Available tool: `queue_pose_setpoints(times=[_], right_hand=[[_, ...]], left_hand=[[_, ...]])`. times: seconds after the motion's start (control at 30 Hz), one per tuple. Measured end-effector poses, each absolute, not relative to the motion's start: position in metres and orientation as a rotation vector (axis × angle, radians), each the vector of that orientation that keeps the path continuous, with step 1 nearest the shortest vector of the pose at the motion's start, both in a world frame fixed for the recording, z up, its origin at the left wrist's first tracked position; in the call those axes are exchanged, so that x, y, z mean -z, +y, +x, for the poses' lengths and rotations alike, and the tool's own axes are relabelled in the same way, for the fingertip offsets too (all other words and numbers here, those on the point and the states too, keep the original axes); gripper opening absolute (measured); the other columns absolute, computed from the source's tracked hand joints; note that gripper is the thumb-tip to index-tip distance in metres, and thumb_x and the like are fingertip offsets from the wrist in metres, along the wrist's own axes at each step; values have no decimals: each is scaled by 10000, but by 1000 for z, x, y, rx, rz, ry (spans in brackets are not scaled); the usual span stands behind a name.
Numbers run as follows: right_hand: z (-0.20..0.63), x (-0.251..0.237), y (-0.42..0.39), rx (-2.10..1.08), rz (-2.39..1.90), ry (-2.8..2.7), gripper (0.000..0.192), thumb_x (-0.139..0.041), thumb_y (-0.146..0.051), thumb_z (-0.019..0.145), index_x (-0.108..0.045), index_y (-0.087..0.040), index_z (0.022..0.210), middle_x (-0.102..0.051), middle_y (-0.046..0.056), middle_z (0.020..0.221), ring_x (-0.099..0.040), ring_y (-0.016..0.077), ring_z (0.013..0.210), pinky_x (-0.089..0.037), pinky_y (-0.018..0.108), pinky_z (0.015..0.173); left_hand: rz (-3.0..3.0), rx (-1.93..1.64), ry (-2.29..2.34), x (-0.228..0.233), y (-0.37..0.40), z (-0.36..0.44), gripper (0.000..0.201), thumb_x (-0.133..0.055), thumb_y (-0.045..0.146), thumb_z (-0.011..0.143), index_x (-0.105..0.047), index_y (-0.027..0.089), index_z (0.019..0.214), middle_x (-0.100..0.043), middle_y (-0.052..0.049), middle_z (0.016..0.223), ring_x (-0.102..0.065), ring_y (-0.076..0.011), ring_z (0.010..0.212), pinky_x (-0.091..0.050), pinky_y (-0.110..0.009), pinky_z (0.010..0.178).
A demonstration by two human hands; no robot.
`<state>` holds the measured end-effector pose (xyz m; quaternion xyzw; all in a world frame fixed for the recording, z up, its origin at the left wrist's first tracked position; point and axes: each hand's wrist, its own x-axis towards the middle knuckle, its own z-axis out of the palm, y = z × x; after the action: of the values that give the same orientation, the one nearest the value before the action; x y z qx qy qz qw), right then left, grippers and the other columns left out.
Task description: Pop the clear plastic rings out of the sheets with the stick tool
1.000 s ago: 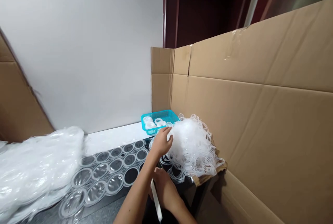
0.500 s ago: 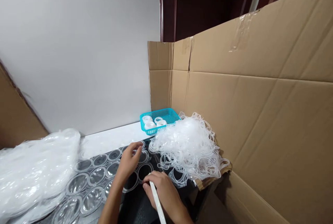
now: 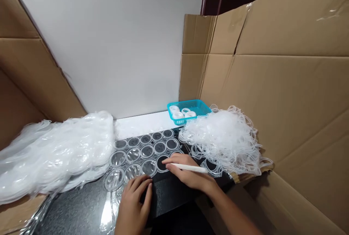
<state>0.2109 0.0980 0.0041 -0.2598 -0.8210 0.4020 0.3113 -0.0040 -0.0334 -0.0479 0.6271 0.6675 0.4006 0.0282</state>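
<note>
A clear plastic sheet [image 3: 125, 170] with rows of ring-shaped outlines lies on a dark countertop [image 3: 79, 206]. My right hand [image 3: 188, 171] is over its right part, closed around a slim white pen-like tool [image 3: 192, 168]. The tool's tip is hidden by my fingers. At the sheet's near edge rests my left hand [image 3: 135, 200], palm down, fingers stretched forward and slightly bent, with nothing visible in it. Right of my right hand rises a tangled heap of thin clear plastic rings [image 3: 222, 138].
A thick stack of clear plastic sheets [image 3: 65, 151] lies on the left. Behind the heap stands a turquoise basket [image 3: 201, 108] holding several white rings [image 3: 177, 115]. Cardboard panels [image 3: 286, 93] wall the right side, and a white wall [image 3: 122, 46] is behind.
My left hand has moved from the far part of the sheet to its near edge. My right hand still holds the tool, now tilted flatter. The camera view has swung left and down.
</note>
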Motion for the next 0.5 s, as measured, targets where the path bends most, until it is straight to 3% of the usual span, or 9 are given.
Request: queue_pose_setpoints(times=[0.23,0.5], right_hand=[[148,-20,158,-1207,-276,-2728,215,-695,-309,960,-826,-235,1114,-797,42,1105,-709,203,1048,-532,279,924],[151,8,150,-1391,-507,-2493,201,-729,-373,920,-812,-219,1019,-810,37,1017,-736,195,949,-548,287,855]], left_hand=[[2097,-1183,2100,49,-41,4,224,-578,339,1009,-783,296,1087,-796,-14,1174,-704,-270,1129,-594,-470,968],[2041,-1178,2199,48,-45,15,218,-574,291,1010,-779,291,1086,-800,-3,1170,-697,-268,1142,-576,-463,972]])
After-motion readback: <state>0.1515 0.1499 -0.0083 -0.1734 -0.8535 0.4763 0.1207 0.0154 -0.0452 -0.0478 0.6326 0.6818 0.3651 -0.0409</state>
